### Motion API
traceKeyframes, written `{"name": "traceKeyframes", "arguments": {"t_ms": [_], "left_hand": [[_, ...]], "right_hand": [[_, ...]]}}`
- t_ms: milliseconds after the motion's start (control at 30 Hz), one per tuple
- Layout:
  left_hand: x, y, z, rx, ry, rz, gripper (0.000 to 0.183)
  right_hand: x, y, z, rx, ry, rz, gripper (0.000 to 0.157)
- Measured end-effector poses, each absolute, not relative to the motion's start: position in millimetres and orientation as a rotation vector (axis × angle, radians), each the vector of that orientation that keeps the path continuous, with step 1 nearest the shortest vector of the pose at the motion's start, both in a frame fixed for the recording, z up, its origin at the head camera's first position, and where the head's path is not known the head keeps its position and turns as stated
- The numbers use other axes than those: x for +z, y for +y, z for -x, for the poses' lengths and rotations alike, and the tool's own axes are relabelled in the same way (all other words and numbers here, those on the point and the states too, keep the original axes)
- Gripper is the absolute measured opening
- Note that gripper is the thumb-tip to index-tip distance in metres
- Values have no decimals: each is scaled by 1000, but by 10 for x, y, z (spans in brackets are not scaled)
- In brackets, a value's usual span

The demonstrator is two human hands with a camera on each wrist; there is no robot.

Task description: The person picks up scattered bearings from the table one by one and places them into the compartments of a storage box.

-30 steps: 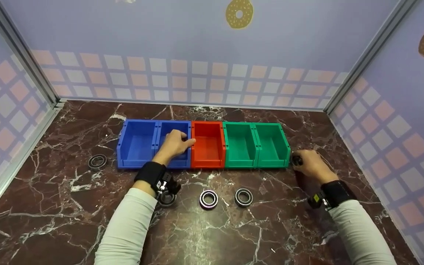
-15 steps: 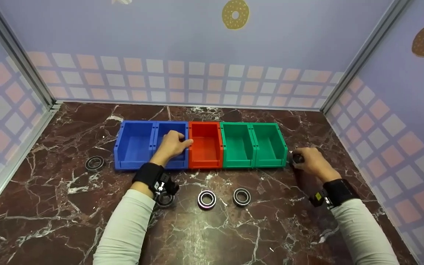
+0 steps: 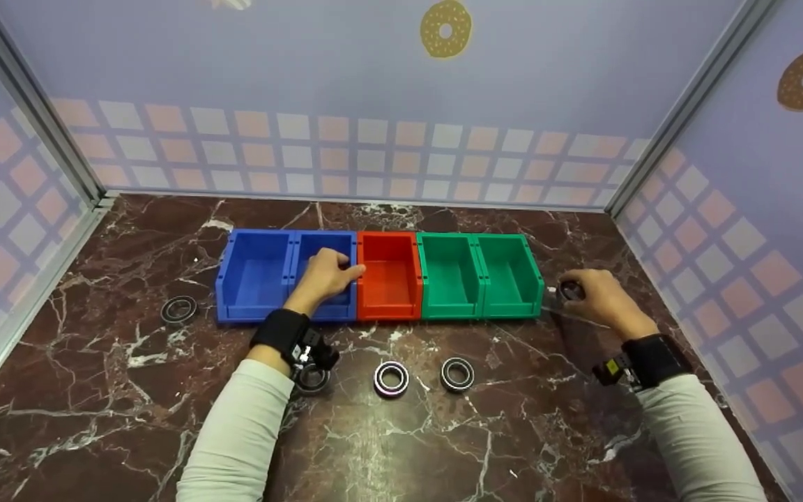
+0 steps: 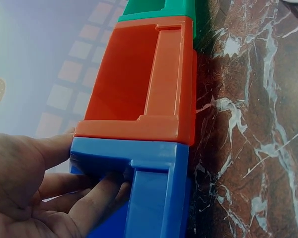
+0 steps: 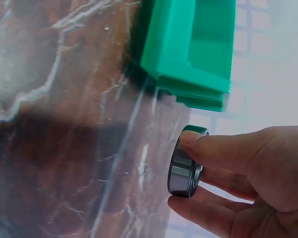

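My left hand (image 3: 325, 277) reaches into the second blue bin (image 3: 327, 240), its thumb at the divider beside the red bin (image 3: 389, 282). In the left wrist view, the thumb and fingers (image 4: 97, 198) pinch the blue bin's side wall, with the fingertips inside the bin. My right hand (image 3: 600, 298) holds a ball bearing (image 5: 183, 168) on edge between thumb and fingers, right of the end green bin (image 3: 513, 275). In the right wrist view, the bearing's shiny steel outer ring faces the camera, with a gap between it and the green bin.
Another blue bin (image 3: 256, 275) and another green bin (image 3: 452, 279) complete the joined row. More bearings lie on the marble-patterned table: one far left (image 3: 179, 309), one beside the left wrist (image 3: 312, 378), and two in front, a middle bearing (image 3: 391, 379) and a right bearing (image 3: 457, 374). Walls enclose the back and sides.
My right hand has moved slightly right and away from me with the bearing, widening the gap to the green bin. The left hand keeps its grip on the blue bin.
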State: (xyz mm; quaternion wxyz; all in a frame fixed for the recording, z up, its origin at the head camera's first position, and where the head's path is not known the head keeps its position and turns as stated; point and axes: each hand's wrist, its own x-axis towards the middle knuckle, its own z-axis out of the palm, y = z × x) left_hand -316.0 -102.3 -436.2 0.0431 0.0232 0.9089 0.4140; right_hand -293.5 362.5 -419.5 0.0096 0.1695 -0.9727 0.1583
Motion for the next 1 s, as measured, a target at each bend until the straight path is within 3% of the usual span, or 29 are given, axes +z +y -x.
{"name": "traceKeyframes", "arguments": {"t_ms": [233,600,1000], "left_hand": [[-4376,-1036,3156,1267,2819,-144,42],[-4383,-1029,3159,1259,2813,-120,39],[-4356,-1025,3140,1241,2812,-102,29]], "right_hand": [[-4039,3542,2906,531,-3018,-533,26],[-3815,3413,2977,571,-2996,-572,40],[-3699,3175,3052,539,-2973,-684,43]]}}
